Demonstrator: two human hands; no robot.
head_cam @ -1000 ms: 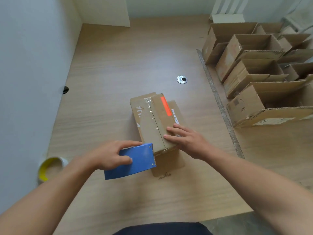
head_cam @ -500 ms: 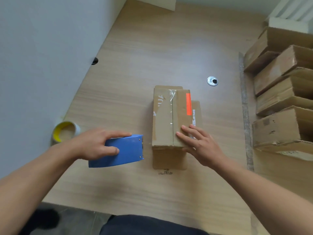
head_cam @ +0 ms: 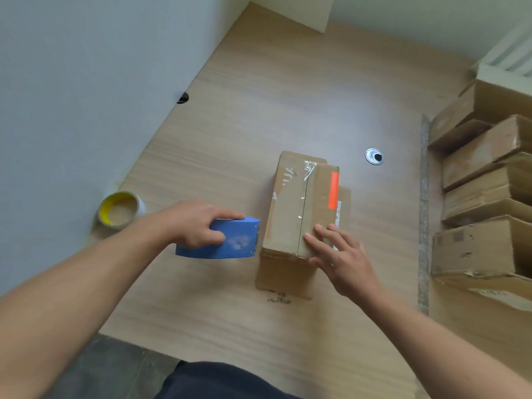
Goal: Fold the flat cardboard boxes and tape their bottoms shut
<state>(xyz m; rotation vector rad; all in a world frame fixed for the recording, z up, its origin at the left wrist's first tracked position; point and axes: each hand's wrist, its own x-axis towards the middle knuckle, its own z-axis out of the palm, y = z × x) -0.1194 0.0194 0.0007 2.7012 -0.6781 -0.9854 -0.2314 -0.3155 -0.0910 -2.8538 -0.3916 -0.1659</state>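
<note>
– So, how do the hands sit?
– The left hand (head_cam: pixel 198 223) comes in from the lower left and grips the blue tape dispenser (head_cam: pixel 230 246). The thumb lies on its near face, the index finger stretches along its top edge, and the other fingers curl round it. The right hand (head_cam: pixel 342 254) reaches in from the lower right, fingers straight and slightly spread, flat on the near right part of the top of the cardboard box (head_cam: pixel 288 214)
– And the box itself?
– It stands at the middle of the frame on the wooden table (head_cam: pixel 259 110), folded up with its flaps closed. A strip of clear tape (head_cam: pixel 309 171) runs along the centre seam, crinkled at the far end. An orange label (head_cam: pixel 334 190) sits by its right edge, and a loose flap lies flat toward the bottom of the frame
– What differs from a second ago?
– Then the dispenser's toothed end sat at the box's near end. Now it is just left of the box, a narrow gap apart. The right hand stays at the same corner. A yellow-cored tape roll (head_cam: pixel 119 208) is at the left by the wall, and the finished boxes (head_cam: pixel 483 180) are at the right edge
</note>
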